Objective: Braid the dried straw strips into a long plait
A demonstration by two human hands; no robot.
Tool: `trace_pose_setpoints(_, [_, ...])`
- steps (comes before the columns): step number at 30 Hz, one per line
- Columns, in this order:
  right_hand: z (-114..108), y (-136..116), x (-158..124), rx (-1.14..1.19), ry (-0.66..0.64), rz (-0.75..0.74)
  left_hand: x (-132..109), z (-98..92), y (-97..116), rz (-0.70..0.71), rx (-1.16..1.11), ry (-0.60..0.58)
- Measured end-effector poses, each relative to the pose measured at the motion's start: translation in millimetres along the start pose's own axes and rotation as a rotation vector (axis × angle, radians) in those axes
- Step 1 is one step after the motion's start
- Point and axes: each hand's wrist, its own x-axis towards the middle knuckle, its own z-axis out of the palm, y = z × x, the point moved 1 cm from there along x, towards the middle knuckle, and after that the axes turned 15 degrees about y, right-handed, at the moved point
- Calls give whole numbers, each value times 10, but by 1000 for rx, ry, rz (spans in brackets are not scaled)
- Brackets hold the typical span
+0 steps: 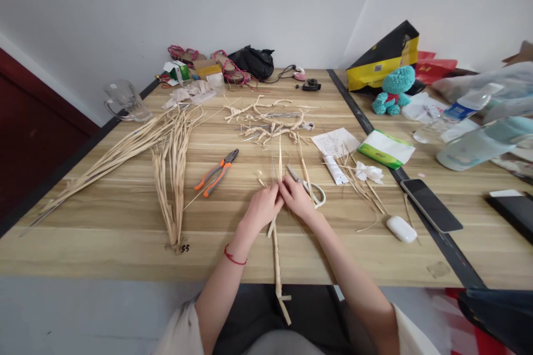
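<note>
Both hands meet at the middle of the table, fingertips pinched around a pale plant-fibre strip point(280, 152). My left hand point(263, 202) and my right hand point(297, 198) are closed side by side on it. Below them a fibre-wrapped stem point(277, 266) runs down past the table's front edge, ending in short stubs. Scissors point(319, 195) with pale handles lie partly behind my right hand. Pliers point(219, 173) with orange-grey handles rest to the left. Beyond the hands lie several wrapped, branching fibre pieces point(270, 121), with thin wires among them. The exact grip is hidden by the fingers.
Long fibre bundles point(172, 177) spread over the left side, near a glass mug point(127, 101). On the right are a white tube point(335, 170), loose strips point(361, 183), a white case point(401, 229), a phone point(432, 205), a tissue pack point(386, 148) and a bottle point(462, 111).
</note>
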Motion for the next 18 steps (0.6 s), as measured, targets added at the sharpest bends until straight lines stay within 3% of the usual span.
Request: trace_pose_setpoints(18, [63, 20, -3, 177, 53, 85, 6, 9, 10, -98, 20, -35])
